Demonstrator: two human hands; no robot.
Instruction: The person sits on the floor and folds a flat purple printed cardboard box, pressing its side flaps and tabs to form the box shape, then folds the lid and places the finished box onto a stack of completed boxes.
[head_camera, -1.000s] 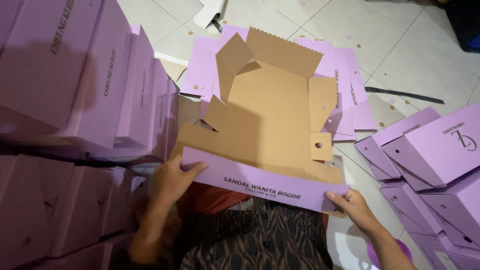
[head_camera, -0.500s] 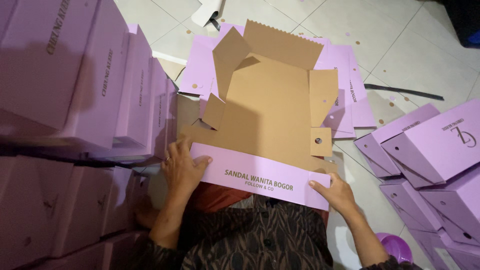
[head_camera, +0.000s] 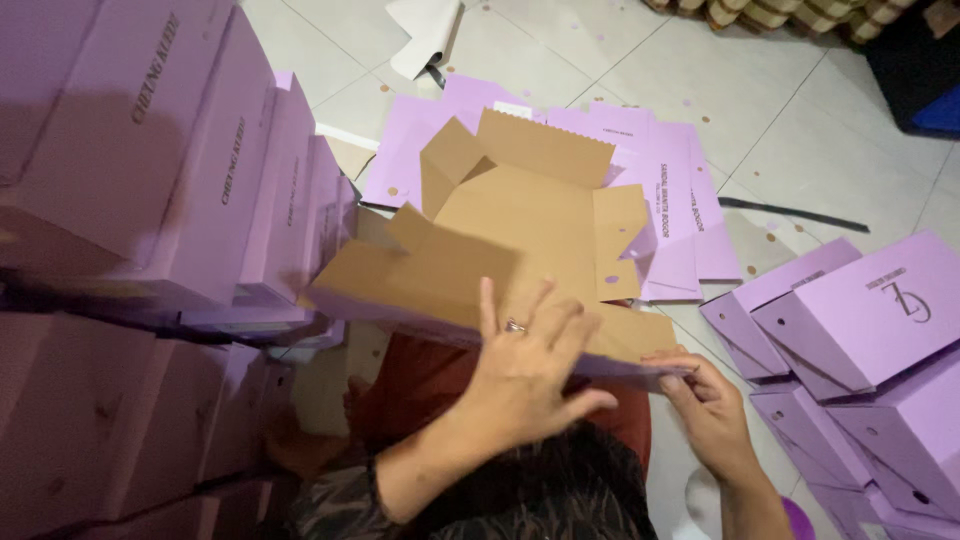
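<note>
A half-folded cardboard box (head_camera: 520, 215), brown inside and purple outside, rests over my lap with its side flaps standing up. Its long near flap (head_camera: 400, 285) is turned over towards the inside, brown face up. My left hand (head_camera: 530, 370), a ring on one finger, lies flat with fingers spread on the middle of that flap. My right hand (head_camera: 700, 400) pinches the flap's right end at the corner.
Tall stacks of finished purple boxes (head_camera: 150, 150) rise at my left, and more lie at the right (head_camera: 880, 310). Flat purple blanks (head_camera: 680, 200) are piled on the tiled floor behind the box. A white sheet (head_camera: 425, 35) and a black strip (head_camera: 790, 212) lie further off.
The near flap, hanging purple side out before, has been folded over inward. My left hand slid from the flap's left end to its middle and now lies flat on it.
</note>
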